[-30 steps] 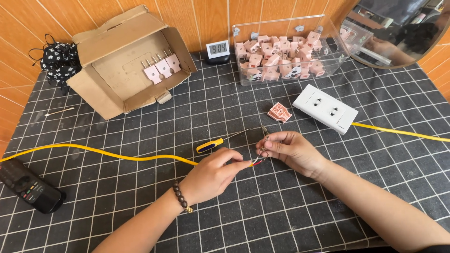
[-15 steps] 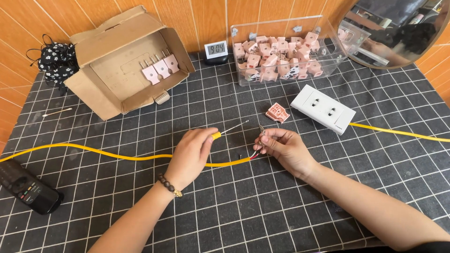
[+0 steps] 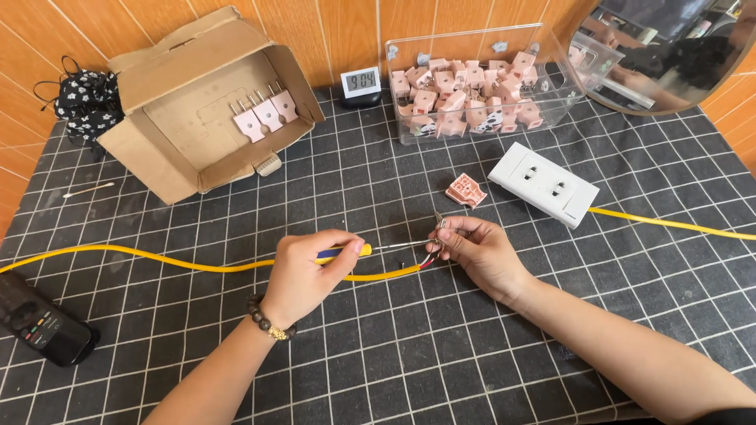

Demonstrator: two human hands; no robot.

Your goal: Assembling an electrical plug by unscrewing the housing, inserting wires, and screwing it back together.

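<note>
Seen from above, the left hand (image 3: 303, 271) gripped a yellow-handled screwdriver (image 3: 370, 249), its tip meeting a small metal fitting pinched closed in the right hand (image 3: 472, 248) at the yellow cable (image 3: 157, 258) end. Fastening looked underway; a pink plug shell (image 3: 466, 190) lay apart, unfitted.

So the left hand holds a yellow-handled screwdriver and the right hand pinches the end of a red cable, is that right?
Not quite. In the head view the cable is yellow, not red. The left hand does hold the yellow-handled screwdriver, and the right hand pinches the cable's end.
</note>
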